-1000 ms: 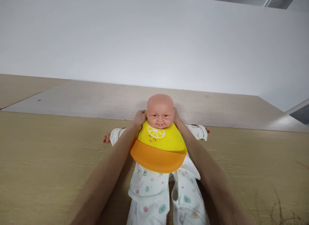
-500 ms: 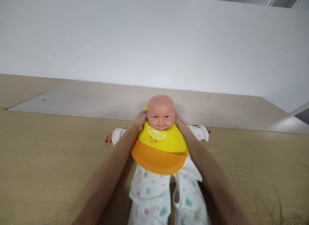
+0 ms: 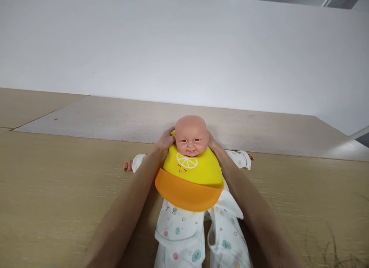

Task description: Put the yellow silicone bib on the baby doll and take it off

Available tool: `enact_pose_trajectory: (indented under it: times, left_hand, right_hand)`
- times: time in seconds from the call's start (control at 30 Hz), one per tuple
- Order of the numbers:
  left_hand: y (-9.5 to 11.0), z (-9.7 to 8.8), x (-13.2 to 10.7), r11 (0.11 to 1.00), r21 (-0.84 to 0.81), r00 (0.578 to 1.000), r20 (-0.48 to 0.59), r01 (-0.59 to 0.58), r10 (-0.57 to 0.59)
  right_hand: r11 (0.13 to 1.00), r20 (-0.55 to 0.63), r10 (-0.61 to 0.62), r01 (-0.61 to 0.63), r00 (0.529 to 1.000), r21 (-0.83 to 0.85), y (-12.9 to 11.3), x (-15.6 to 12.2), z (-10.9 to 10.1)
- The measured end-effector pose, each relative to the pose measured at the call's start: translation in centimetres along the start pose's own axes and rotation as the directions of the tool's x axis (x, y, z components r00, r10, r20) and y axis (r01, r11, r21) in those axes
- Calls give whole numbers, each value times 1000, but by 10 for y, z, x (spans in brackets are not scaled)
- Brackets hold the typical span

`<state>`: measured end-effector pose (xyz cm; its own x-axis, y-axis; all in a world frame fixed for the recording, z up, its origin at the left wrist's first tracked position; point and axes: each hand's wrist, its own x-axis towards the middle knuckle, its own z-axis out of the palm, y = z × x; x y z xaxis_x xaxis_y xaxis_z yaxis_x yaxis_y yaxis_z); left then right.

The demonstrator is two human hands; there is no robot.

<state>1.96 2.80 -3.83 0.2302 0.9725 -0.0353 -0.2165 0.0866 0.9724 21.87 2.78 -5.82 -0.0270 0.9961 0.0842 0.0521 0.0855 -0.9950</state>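
Note:
A bald baby doll (image 3: 191,133) lies on its back, face up, in a white patterned outfit (image 3: 180,231). Over its chest is a yellow bib (image 3: 201,168) with a citrus-slice print and an orange catch pocket (image 3: 188,193). My left hand (image 3: 166,139) is closed at the left side of the doll's neck, pinching the bib's yellow strap end, a bit of which shows by the fingers. On the other side, my right hand (image 3: 211,142) reaches behind the head and neck; its fingers are hidden there.
The doll lies on a light wood surface (image 3: 75,176) with a paler strip (image 3: 138,114) along its back. A white wall panel (image 3: 173,49) rises behind. The doll's arms stretch out sideways beyond my forearms.
My left hand has shifted slightly up and left beside the doll's head, fingers now higher on the strap. The bib's pocket sits slightly lower and more to the left in view.

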Motion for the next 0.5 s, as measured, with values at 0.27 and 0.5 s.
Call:
enact_pose_trajectory:
  times: [0.27,0.5]
  left_hand:
    - [11,-3,-6,994,108,997,81,-26,18]
    - [17,6,-11,981,191,999,30,-32,26]
  right_hand:
    - [1000,21,-10,10,1000,-16,2,0,-1]
    - [993,-11,-83,82,996,-80,-1,-4,1]
